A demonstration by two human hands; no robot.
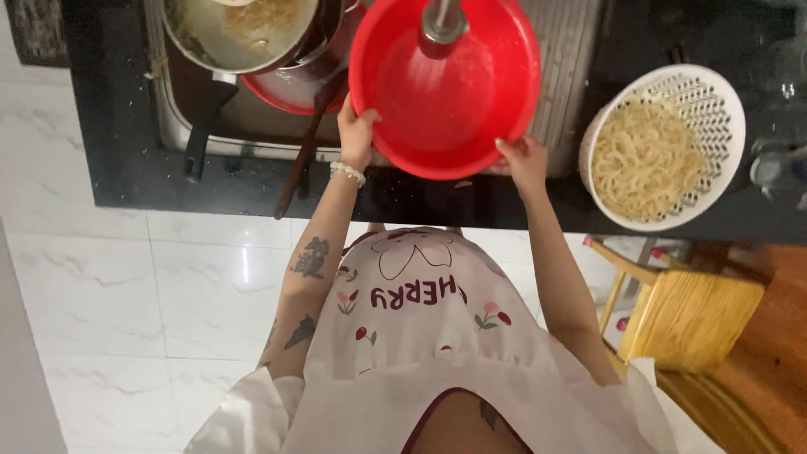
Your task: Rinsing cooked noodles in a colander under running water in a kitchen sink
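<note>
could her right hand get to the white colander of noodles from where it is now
Probably yes. The right hand grips the rim of the round red plastic basin, and the white perforated colander of noodles sits just beside it on the dark countertop, with nothing between. She'd have to release the basin first.

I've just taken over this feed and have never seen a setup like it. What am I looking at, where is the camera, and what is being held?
There is no machine here: a person works with bare hands, and the single picture comes from a camera on their head, looking down past a white apron to a dark counter and sink.

The left hand and right hand each grip the near rim of a red basin held under the tap. In the sink beside it lie a dirty pan and a dark spoon. To the right, a white strainer basket of noodles sits on the counter. A yellow stool stands on the floor.
</note>
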